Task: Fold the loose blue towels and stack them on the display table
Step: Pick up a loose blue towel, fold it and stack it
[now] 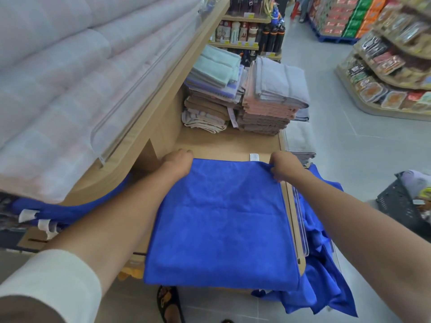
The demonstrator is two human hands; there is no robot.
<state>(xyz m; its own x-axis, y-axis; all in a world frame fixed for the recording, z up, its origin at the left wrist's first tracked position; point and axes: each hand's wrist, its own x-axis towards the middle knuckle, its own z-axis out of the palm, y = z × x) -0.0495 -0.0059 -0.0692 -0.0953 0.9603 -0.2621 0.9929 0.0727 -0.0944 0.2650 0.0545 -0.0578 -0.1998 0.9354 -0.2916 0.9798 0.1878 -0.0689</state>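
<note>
The wooden display table [224, 139] takes up the middle of the view, under a shelf of pale packed bedding [58, 89]. A partly folded blue towel [221, 217] is laid flat on the table's near end, its near fold hanging slightly past the table's front. A loose heap of blue towels [326, 271] is draped over the right side by a clear acrylic rail [297, 220], and more blue cloth [65, 212] is seen at the left. Stacks of folded towels [268, 99] in grey, pink, brown and mint are set at the far end.

The far corners of the blue towel are held up. The left hand [178, 163] is closed over the far left corner, with its fingertips hidden. The far right corner is pinched between the curled fingers and thumb of the right hand [283, 165].

The next fold could be skewed if one corner is drawn further than the other. The towel could be slid off the front, since little of it is backed by the table there. The heap could also be caught and dragged to the floor.

A small white label [254, 157] is sewn at the far edge, and its print cannot be read. The white tags [35, 220] at the left and the yellow shelf strips [240, 45] behind are likewise illegible
</note>
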